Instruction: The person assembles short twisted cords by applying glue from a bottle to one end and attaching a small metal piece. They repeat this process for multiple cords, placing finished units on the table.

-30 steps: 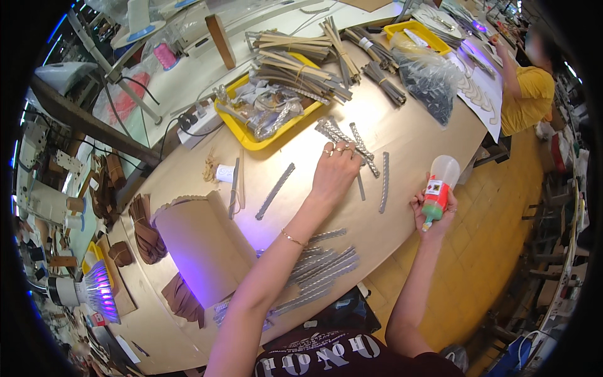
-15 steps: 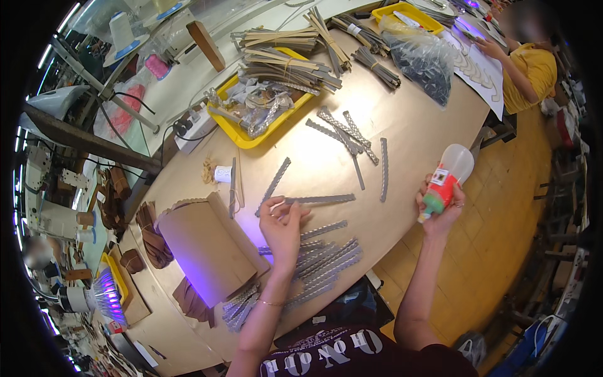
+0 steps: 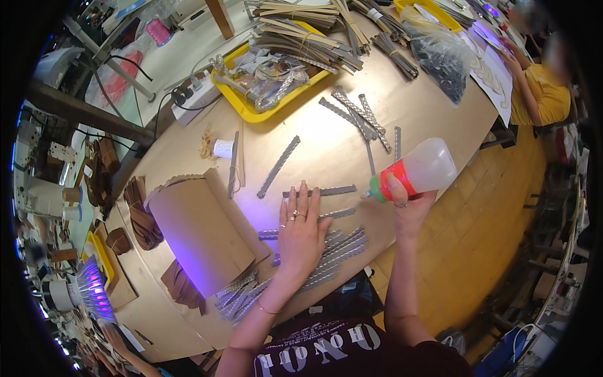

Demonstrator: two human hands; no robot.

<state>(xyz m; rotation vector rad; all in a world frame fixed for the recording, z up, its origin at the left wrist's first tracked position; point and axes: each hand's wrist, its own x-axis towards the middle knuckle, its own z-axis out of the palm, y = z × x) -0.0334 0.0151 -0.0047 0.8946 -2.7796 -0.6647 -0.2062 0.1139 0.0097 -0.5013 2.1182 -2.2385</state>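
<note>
My left hand (image 3: 300,239) lies flat with fingers stretched out, its fingertips on a grey braided strip (image 3: 339,190) on the table. Under and beside the palm spread several more silvery braided strips (image 3: 339,251). In my right hand (image 3: 411,213) is a squeeze bottle (image 3: 430,164) with a clear body, red label and green cap. The bottle is tipped over, its nozzle pointing left, close to the right end of the strip under my fingertips. Another braided strip (image 3: 278,167) lies apart, farther up and to the left.
A yellow tray (image 3: 264,115) of strips and scraps stands at the back. A brown curved board (image 3: 198,232) lies left of my hand, near a glowing lamp (image 3: 94,289). At far right, a person in yellow (image 3: 546,94) works by a bag of dark pieces (image 3: 440,69).
The bottle has swung from upright-slanting at the right to tipped leftward, nearer the strip. My left hand has flattened from a loose curl and come down on the strip.
</note>
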